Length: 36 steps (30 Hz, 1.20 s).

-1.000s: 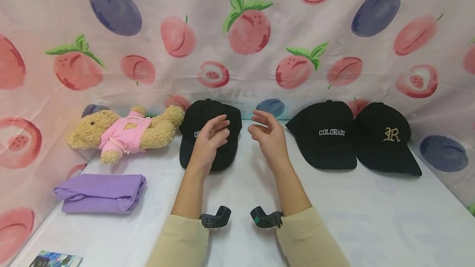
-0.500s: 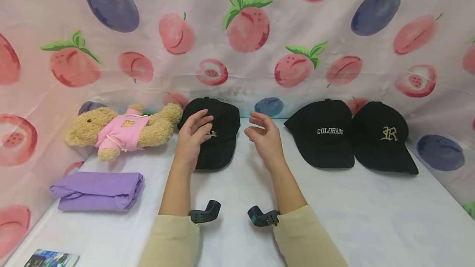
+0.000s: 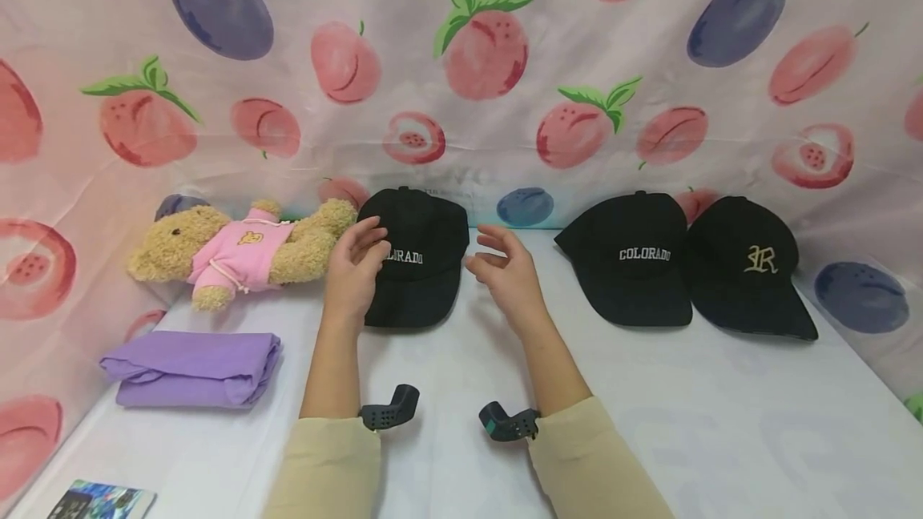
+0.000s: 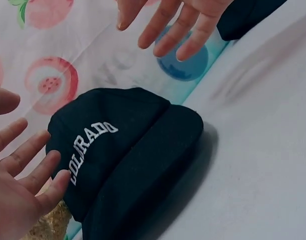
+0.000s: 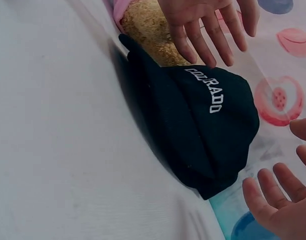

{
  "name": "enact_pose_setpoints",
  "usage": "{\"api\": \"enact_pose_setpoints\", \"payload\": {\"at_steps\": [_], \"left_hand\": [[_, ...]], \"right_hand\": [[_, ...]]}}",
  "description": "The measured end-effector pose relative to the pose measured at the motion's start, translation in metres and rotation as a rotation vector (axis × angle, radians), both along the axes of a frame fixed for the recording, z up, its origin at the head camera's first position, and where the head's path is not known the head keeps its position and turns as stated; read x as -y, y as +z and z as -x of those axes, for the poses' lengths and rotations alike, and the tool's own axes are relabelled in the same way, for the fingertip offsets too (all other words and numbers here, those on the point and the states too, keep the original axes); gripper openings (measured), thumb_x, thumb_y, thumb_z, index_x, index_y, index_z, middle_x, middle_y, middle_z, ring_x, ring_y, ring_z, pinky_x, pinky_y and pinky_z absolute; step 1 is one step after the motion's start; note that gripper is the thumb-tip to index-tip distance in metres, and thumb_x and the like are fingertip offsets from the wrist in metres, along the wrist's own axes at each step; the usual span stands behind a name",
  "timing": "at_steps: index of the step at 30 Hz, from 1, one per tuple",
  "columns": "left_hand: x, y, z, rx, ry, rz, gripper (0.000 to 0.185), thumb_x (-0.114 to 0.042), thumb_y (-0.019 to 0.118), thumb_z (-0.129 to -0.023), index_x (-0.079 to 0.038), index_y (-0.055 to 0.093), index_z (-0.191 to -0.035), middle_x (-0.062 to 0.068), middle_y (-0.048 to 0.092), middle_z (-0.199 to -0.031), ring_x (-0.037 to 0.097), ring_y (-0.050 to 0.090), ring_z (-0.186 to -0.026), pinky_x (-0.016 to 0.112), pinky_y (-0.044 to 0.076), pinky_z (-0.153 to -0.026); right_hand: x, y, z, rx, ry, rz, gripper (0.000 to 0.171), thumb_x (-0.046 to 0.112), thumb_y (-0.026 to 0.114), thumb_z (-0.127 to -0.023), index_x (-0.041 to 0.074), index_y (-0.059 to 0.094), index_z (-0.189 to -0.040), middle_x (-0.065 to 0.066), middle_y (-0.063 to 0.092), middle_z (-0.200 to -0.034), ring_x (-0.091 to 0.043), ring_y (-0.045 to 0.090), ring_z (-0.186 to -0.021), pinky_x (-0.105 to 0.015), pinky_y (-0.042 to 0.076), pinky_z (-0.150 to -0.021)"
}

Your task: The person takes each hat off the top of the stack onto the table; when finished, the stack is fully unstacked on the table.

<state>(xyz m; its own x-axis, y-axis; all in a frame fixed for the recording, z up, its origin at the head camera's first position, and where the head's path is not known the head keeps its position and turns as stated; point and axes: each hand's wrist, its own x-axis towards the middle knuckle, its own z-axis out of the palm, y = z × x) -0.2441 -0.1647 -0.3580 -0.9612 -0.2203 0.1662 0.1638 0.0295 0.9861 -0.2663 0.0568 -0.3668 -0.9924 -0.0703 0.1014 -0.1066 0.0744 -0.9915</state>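
A black baseball cap (image 3: 414, 295) with white COLORADO lettering stands against the back cloth, its brim toward me. My left hand (image 3: 355, 271) is at the cap's left side, overlapping its edge in the head view, fingers spread and relaxed. On the other side my right hand (image 3: 508, 275) hovers just off the cap's right edge, fingers loosely bent. Both palms face the cap, and neither hand holds anything. The left wrist view shows the cap (image 4: 118, 145) between the fingers of both hands; in the right wrist view the same cap (image 5: 193, 120) lies between them too.
To the left lies a teddy bear (image 3: 241, 253) in a pink top, with a folded purple cloth (image 3: 191, 371) in front of it. A colourful flat card or booklet (image 3: 104, 500) is at the front left. Two more black caps, one COLORADO (image 3: 630, 271) and one with a gold R (image 3: 743, 279), stand at right.
My left hand has moved left from in front of the cap to its side, uncovering the lettering. My right hand has shifted slightly left toward the cap. The caps and the bear have stayed put.
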Motion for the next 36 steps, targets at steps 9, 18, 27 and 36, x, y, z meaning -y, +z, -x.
{"api": "enact_pose_setpoints", "payload": {"at_steps": [9, 18, 27, 36], "left_hand": [[0.004, -0.007, 0.001, 0.016, 0.05, 0.106, 0.049, -0.016, 0.059, -0.102, -0.01, 0.051, -0.15, 0.015, 0.057, -0.143, 0.025, 0.052, -0.135, 0.041, 0.042, -0.114], [0.003, -0.015, 0.006, 0.068, 0.053, 0.229, 0.056, -0.02, 0.059, -0.101, -0.013, 0.046, -0.154, 0.015, 0.052, -0.149, 0.032, 0.046, -0.141, 0.049, 0.037, -0.119], [0.006, -0.019, 0.005, 0.109, 0.089, 0.315, 0.055, -0.018, 0.059, -0.1, -0.009, 0.047, -0.152, 0.018, 0.05, -0.151, 0.036, 0.045, -0.142, 0.047, 0.033, -0.122], [0.013, -0.027, 0.006, 0.161, 0.088, 0.416, 0.059, -0.019, 0.058, -0.099, -0.008, 0.043, -0.155, 0.022, 0.045, -0.155, 0.038, 0.04, -0.147, 0.05, 0.03, -0.124]], "right_hand": [[0.002, -0.009, 0.001, 0.03, 0.04, -0.04, 0.059, 0.01, 0.071, -0.093, 0.021, 0.053, -0.149, -0.012, 0.051, -0.154, -0.035, 0.054, -0.14, -0.052, 0.054, -0.104], [0.007, -0.013, 0.003, 0.046, 0.057, -0.09, 0.066, 0.01, 0.072, -0.092, 0.02, 0.049, -0.153, -0.012, 0.048, -0.158, -0.036, 0.052, -0.141, -0.053, 0.051, -0.107], [0.013, -0.018, 0.005, 0.059, 0.106, -0.12, 0.068, 0.006, 0.073, -0.091, 0.02, 0.049, -0.153, -0.01, 0.048, -0.156, -0.034, 0.057, -0.135, -0.049, 0.054, -0.104], [0.02, -0.028, 0.007, 0.037, 0.092, -0.168, 0.07, 0.003, 0.074, -0.088, 0.018, 0.05, -0.152, -0.011, 0.051, -0.155, -0.035, 0.059, -0.133, -0.048, 0.054, -0.105]]}}
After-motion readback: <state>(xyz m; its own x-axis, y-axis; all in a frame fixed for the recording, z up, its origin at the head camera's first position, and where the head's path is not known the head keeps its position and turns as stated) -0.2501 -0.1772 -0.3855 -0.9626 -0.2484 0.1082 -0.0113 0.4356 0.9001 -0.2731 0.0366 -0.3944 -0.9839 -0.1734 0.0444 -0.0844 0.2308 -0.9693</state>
